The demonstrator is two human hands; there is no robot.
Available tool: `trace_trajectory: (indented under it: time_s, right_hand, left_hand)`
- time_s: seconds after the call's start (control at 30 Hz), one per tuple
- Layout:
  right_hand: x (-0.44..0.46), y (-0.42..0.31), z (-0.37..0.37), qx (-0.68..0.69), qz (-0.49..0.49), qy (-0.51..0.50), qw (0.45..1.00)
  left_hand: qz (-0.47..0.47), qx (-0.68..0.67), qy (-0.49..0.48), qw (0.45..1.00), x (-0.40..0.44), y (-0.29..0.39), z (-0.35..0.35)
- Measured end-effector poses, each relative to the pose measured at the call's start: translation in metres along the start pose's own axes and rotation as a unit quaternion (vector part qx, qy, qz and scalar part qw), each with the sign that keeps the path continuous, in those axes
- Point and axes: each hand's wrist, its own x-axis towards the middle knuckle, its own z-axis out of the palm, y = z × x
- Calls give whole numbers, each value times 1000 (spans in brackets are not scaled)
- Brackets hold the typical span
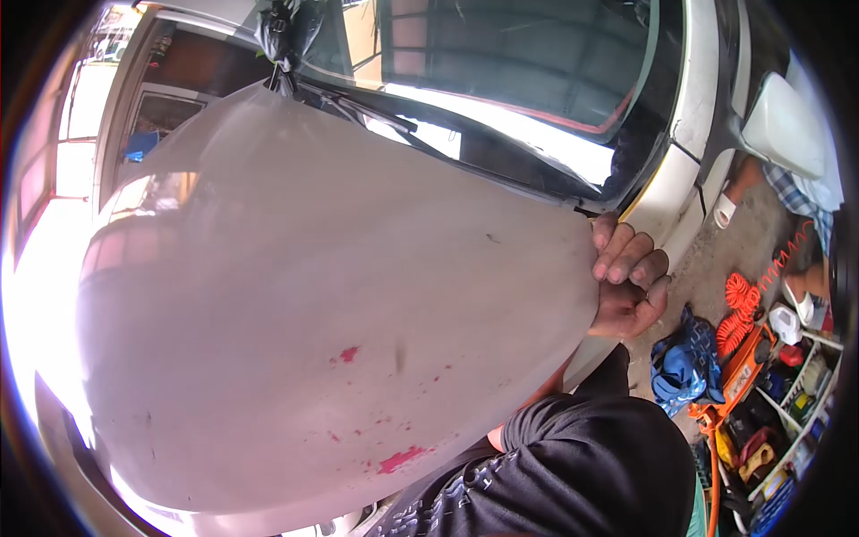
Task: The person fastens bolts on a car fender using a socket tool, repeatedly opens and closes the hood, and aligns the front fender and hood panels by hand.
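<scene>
A white car hood (295, 277) fills most of the head view, with red chipped patches in its paint near the front. My right hand (631, 277) is at the hood's right rear corner, palm up, with curled fingers around the edge. The hood hides part of that palm and the forearm. My black sleeve (591, 438) shows below. Behind the hood are the windshield (519, 63) and a wiper (385, 116). My left hand is out of view.
At right, an orange coiled hose (738, 304), a blue cloth (684, 367) and an orange jack (743, 376) lie near a rack (796, 412) of tools and bottles. Another person's legs (743, 183) show beyond the side mirror (786, 125). A black plastic bag (286, 36) hangs by the windshield.
</scene>
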Motion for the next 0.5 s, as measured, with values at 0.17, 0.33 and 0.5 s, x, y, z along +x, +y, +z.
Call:
trace_trajectory:
  time_s: [0.17, 0.33, 0.5]
  right_hand:
    - [6, 3, -13, 43, 8, -10, 999]
    - [20, -32, 1, -217, 175, 89, 956]
    - [-5, -161, 20, -359, 157, 4, 920]
  left_hand:
    - [2, -42, -11, 999, 2, -14, -2]
    - [12, -110, -44, 993, 15, -38, 0]
    - [23, -236, -75, 969, 26, -66, -5]
